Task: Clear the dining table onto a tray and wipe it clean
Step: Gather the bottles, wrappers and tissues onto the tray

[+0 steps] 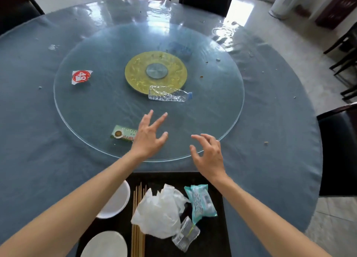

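- Head view: I have the tray (216, 235) just below both wrists, already carrying two white bowls (116, 200), a bundle of chopsticks (138, 218), a crumpled plastic bag (160, 212), a teal wipes packet (201, 202) and a small clear wrapper (185, 235).
- My left hand (148, 137) is spread wide and holds nothing; it partly covers a green packet (121, 134) at its left edge.
- My right hand (208, 154) has its fingers loosely bent, also empty, over the near rim of the glass turntable (77, 106).
- Beyond my left hand's fingertips lies a crushed plastic bottle (168, 95); far to its left, a torn red-and-white label (81, 77).
- Crumbs dot the counter (29, 121) well to either side.
- I judge clearing mostly done; these last scraps and all the wiping remain.
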{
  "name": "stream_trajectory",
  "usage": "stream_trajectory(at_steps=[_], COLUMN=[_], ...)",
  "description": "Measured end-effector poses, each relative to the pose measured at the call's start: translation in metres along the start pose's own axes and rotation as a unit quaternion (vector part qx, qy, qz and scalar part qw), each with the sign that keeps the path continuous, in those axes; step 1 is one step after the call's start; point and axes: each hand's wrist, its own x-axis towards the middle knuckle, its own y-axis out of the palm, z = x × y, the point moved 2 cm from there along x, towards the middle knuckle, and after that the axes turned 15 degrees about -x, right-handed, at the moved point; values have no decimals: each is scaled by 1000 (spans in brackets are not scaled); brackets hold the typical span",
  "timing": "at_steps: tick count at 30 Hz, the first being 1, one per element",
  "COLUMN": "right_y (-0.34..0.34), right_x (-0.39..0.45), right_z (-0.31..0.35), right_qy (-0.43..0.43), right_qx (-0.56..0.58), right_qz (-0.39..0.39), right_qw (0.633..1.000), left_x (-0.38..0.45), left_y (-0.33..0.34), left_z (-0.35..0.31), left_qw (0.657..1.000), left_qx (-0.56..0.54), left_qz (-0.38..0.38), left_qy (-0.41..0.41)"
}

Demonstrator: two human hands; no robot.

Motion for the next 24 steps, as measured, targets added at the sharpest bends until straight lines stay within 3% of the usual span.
stream_trajectory(at_steps=[4, 13, 17, 24], right_y=[5, 60, 94, 99], right_x=[92, 249, 267, 244], right_z=[-16, -15, -11, -17], right_qy=[36, 91, 142, 190], right_qx=[55, 83, 169, 243], right_qz=[66, 130, 98, 43], right_qw=[996, 984, 970, 950], left_x=[68, 192, 216, 213], left_y=[-18, -28, -8, 10], left_z=[10, 48, 65, 63], left_qw=[997, 962, 923, 903], left_qx=[-21, -161, -287, -350], left_qz=[-48, -138, -163, -167], left_qy=[-58, -172, -197, -186])
